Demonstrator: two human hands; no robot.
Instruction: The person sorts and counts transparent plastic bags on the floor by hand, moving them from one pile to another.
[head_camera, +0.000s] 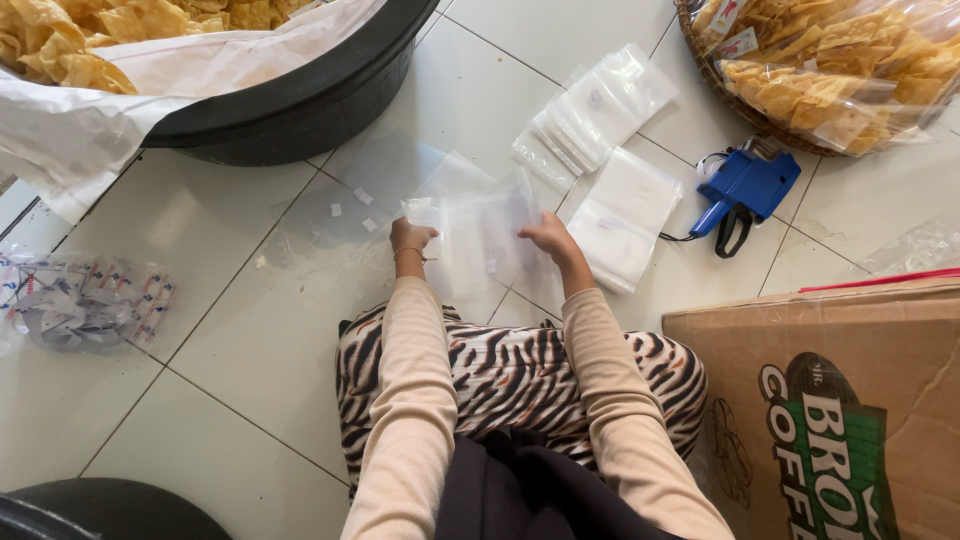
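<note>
I hold a clear plastic bag (478, 240) flat above the white tiled floor, in front of my knees. My left hand (411, 241) pinches its left edge and my right hand (548, 238) grips its right edge. Both arms wear beige sleeves over zebra-striped trousers. More clear bags lie underneath on the floor. Two stacks of empty clear bags (595, 110) (625, 215) lie just beyond my right hand.
A black tub (300, 105) lined with white plastic holds yellow chips at the upper left. A wicker basket (745, 105) of bagged chips sits at the upper right. A blue label gun (745, 190), a cardboard box (830, 400) and a bag of small sachets (85, 300) are nearby.
</note>
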